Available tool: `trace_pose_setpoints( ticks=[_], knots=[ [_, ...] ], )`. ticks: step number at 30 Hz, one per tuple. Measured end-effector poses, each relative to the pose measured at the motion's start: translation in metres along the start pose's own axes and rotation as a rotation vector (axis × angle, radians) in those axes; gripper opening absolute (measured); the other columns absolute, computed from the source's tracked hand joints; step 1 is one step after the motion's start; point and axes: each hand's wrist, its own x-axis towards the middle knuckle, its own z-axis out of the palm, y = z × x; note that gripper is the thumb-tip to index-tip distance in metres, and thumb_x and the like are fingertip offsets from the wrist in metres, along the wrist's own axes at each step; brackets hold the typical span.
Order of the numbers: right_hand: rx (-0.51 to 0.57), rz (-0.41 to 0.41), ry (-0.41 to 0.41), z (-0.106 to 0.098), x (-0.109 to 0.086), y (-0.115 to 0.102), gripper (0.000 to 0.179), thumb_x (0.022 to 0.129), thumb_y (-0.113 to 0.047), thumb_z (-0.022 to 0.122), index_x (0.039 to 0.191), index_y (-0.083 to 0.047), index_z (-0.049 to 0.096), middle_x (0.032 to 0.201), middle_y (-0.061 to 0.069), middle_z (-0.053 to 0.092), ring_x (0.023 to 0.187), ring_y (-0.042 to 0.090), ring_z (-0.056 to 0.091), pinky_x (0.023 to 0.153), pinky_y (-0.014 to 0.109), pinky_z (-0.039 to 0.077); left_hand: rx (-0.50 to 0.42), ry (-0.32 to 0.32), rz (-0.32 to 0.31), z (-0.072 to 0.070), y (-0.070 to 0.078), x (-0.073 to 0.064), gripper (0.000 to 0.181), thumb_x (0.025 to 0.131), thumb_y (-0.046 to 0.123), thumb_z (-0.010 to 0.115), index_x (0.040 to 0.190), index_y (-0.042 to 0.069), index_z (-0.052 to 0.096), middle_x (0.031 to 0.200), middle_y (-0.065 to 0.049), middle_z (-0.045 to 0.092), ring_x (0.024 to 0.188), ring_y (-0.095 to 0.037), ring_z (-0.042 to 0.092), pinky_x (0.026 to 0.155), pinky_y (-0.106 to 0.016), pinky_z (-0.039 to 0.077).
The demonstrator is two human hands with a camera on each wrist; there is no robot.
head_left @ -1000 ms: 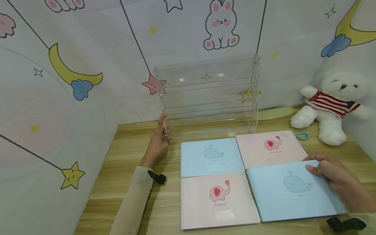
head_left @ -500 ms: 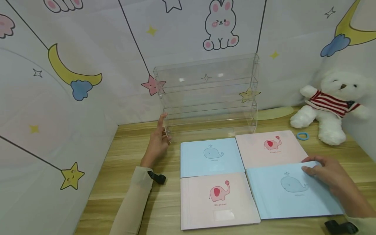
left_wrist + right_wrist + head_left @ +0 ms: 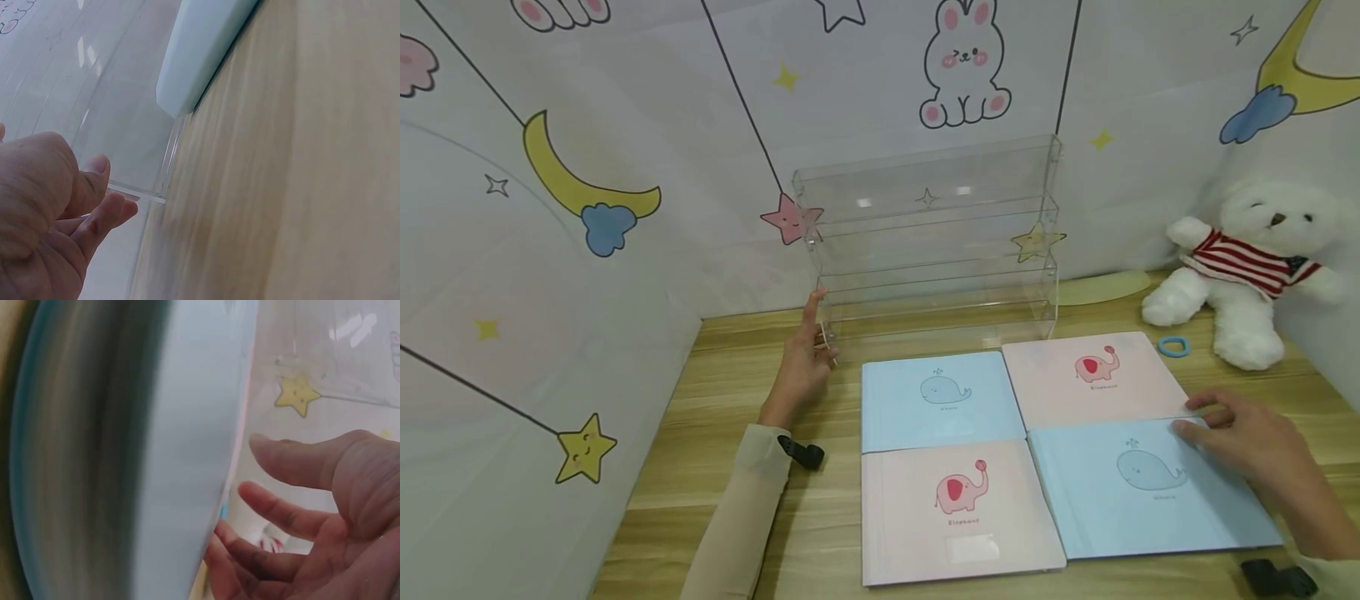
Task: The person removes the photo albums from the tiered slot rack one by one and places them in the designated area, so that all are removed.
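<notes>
In the head view, my left hand [image 3: 801, 375] is at the lower left side of a clear acrylic rack [image 3: 936, 242]. Thumb and fingers pinch the rack's side panel, as the left wrist view also shows. My right hand [image 3: 1251, 446] hovers at the upper right corner of a blue whale book [image 3: 1105, 508], which lies on the table. The fingers of this hand are spread apart in the right wrist view, its lower ones right by the book's edge. A pink elephant book [image 3: 1090, 404] lies just behind that blue one.
To the left lie another blue whale book [image 3: 943, 421] and another pink elephant book [image 3: 917, 542] on the wooden table [image 3: 700, 492]. A white teddy bear [image 3: 1228, 308] sits at the back right beside a blue ring [image 3: 1174, 347]. Printed cloth walls enclose the back and left.
My right hand has loosened from the blue whale book's corner, and its fingers have spread. The book has shifted slightly and settled down. My left hand stays at the rack.
</notes>
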Motion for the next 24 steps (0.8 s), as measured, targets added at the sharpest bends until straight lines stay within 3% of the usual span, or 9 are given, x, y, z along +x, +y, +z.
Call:
trace_pose_setpoints(
  ticks=[5, 12, 15, 18, 21, 24],
  knots=[
    [-0.011, -0.019, 0.031, -0.004, 0.000, -0.001, 0.065, 0.101, -0.044, 0.072, 0.137, 0.007, 0.053, 0.121, 0.037, 0.069, 0.100, 0.046, 0.067, 0.074, 0.040, 0.040, -0.007, 0.004, 0.002, 0.000, 0.000, 0.000, 0.109, 0.090, -0.020, 0.067, 0.168, 0.038, 0.018, 0.103, -0.014, 0.070, 0.091, -0.027, 0.071, 0.072, -0.036, 0.063],
    [-0.011, -0.029, 0.078, -0.003, 0.006, -0.014, 0.090, 0.101, -0.060, 0.065, 0.153, 0.006, 0.035, 0.138, 0.046, 0.050, 0.120, 0.060, 0.053, 0.088, 0.070, 0.046, -0.001, -0.018, -0.018, -0.006, 0.000, -0.005, 0.113, 0.092, -0.018, 0.068, 0.169, 0.042, 0.013, 0.112, -0.018, 0.070, 0.105, -0.035, 0.075, 0.083, -0.049, 0.067],
    [0.047, -0.133, 0.166, 0.000, 0.011, -0.027, 0.092, 0.100, -0.055, 0.070, 0.159, 0.004, 0.032, 0.144, 0.044, 0.048, 0.127, 0.061, 0.049, 0.092, 0.074, 0.044, -0.012, -0.045, -0.031, -0.012, 0.000, -0.008, 0.113, 0.093, -0.013, 0.070, 0.170, 0.044, 0.010, 0.128, -0.026, 0.068, 0.117, -0.042, 0.074, 0.093, -0.055, 0.065],
    [0.094, -0.265, 0.237, 0.000, 0.014, -0.042, 0.091, 0.098, -0.047, 0.075, 0.162, 0.002, 0.033, 0.150, 0.039, 0.047, 0.131, 0.060, 0.047, 0.094, 0.075, 0.041, -0.033, -0.063, -0.027, -0.019, 0.001, -0.009, 0.112, 0.095, -0.006, 0.072, 0.170, 0.048, 0.009, 0.150, -0.033, 0.056, 0.130, -0.047, 0.068, 0.101, -0.057, 0.062],
    [0.098, -0.348, 0.259, -0.004, 0.019, -0.059, 0.093, 0.096, -0.045, 0.078, 0.164, -0.002, 0.032, 0.157, 0.036, 0.043, 0.136, 0.058, 0.043, 0.100, 0.078, 0.039, -0.039, -0.036, 0.010, -0.024, 0.001, -0.010, 0.107, 0.095, 0.002, 0.077, 0.170, 0.045, 0.014, 0.166, -0.029, 0.042, 0.140, -0.048, 0.060, 0.105, -0.063, 0.059],
    [0.079, -0.454, 0.291, -0.007, 0.025, -0.075, 0.095, 0.093, -0.041, 0.081, 0.164, -0.003, 0.032, 0.162, 0.035, 0.039, 0.142, 0.058, 0.038, 0.108, 0.080, 0.034, 0.045, 0.030, 0.078, -0.028, 0.002, -0.012, 0.103, 0.093, 0.016, 0.083, 0.170, 0.040, 0.020, 0.173, -0.019, 0.037, 0.151, -0.046, 0.050, 0.112, -0.069, 0.052]
  ],
)
